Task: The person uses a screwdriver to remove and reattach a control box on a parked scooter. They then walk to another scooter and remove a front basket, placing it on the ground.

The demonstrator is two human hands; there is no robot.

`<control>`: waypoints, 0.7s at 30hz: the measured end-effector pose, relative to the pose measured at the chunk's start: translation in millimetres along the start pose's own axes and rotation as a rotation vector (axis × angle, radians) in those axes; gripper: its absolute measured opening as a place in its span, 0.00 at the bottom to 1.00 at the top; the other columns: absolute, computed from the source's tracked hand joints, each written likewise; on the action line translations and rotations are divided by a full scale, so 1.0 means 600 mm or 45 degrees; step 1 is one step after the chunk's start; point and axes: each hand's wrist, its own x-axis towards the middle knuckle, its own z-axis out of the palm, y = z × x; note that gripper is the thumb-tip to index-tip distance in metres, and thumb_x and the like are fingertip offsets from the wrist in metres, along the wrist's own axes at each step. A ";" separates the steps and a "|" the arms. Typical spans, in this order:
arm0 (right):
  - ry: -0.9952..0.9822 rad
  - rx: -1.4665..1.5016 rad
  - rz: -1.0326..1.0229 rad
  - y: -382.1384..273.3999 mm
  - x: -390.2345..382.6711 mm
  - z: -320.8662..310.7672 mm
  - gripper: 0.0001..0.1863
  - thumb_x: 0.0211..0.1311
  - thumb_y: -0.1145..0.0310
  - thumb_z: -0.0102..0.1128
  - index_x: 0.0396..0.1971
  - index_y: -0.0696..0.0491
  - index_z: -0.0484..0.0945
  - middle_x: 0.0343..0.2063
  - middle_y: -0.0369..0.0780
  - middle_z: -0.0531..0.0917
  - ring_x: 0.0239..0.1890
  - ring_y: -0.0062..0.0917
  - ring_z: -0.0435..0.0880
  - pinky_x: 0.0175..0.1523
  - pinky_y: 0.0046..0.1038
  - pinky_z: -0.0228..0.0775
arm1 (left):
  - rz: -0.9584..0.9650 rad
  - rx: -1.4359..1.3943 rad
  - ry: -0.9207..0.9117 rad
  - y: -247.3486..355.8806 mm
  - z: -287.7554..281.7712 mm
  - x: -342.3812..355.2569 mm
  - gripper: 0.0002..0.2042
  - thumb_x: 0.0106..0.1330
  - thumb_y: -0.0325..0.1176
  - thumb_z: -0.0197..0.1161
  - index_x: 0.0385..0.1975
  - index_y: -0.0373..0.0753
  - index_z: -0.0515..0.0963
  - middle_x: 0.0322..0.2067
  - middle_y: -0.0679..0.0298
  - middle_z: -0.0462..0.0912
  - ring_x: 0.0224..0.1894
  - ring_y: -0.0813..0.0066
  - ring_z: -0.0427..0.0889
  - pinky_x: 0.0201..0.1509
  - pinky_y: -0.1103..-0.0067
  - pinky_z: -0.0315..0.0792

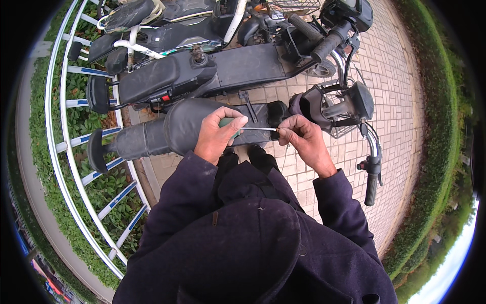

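Observation:
My left hand (216,136) is closed around the green handle of a screwdriver (259,128). Its thin metal shaft points right, nearly level, toward my other hand. At the shaft's tip, my right hand (308,142) pinches with thumb and fingertips; a small brownish bit shows there, too small to name, and a thin strand seems to hang below. Both hands are above an electric bike with a black seat (188,124), in front of my body. The bike's dark footboard (258,112) lies just beyond the screwdriver.
A second black electric bike (248,68) is parked close beyond, with a white-framed one (136,48) farther off. The near bike's handlebar grip (372,188) sticks out at right. A white and blue railing (71,152) runs along the left; brick paving (395,126) and a hedge (440,101) lie right.

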 end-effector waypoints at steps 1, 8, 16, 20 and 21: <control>0.013 0.019 0.032 0.003 0.001 0.001 0.05 0.72 0.74 0.61 0.37 0.58 0.76 0.29 0.34 0.82 0.31 0.16 0.82 0.41 0.21 0.77 | 0.019 -0.009 0.000 -0.003 0.000 0.002 0.10 0.69 0.39 0.70 0.40 0.40 0.79 0.34 0.68 0.82 0.34 0.83 0.80 0.28 0.85 0.66; 0.033 0.260 0.090 0.018 0.013 0.020 0.07 0.74 0.70 0.59 0.42 0.58 0.75 0.29 0.36 0.83 0.31 0.19 0.85 0.40 0.23 0.81 | -0.170 -0.402 0.043 -0.027 0.007 -0.002 0.11 0.70 0.39 0.69 0.40 0.40 0.78 0.34 0.68 0.82 0.34 0.82 0.80 0.28 0.84 0.67; 0.038 0.283 0.039 0.010 0.027 0.017 0.08 0.74 0.70 0.59 0.44 0.60 0.77 0.30 0.38 0.84 0.33 0.20 0.86 0.41 0.23 0.83 | -0.138 -0.419 0.062 -0.026 0.006 0.011 0.10 0.71 0.37 0.68 0.40 0.39 0.77 0.35 0.66 0.82 0.34 0.80 0.80 0.28 0.83 0.67; 0.041 0.279 0.063 0.013 0.032 0.021 0.08 0.73 0.72 0.60 0.45 0.60 0.77 0.31 0.39 0.85 0.34 0.20 0.86 0.41 0.23 0.83 | -0.126 -0.451 0.068 -0.024 0.007 0.013 0.09 0.71 0.37 0.67 0.40 0.38 0.78 0.35 0.65 0.82 0.34 0.79 0.80 0.27 0.84 0.67; 0.060 0.284 0.040 0.012 0.033 0.021 0.07 0.72 0.74 0.61 0.44 0.60 0.77 0.32 0.39 0.85 0.34 0.20 0.87 0.41 0.23 0.83 | -0.125 -0.446 0.057 -0.022 0.007 0.014 0.09 0.72 0.37 0.67 0.40 0.38 0.77 0.35 0.65 0.82 0.33 0.79 0.80 0.27 0.84 0.67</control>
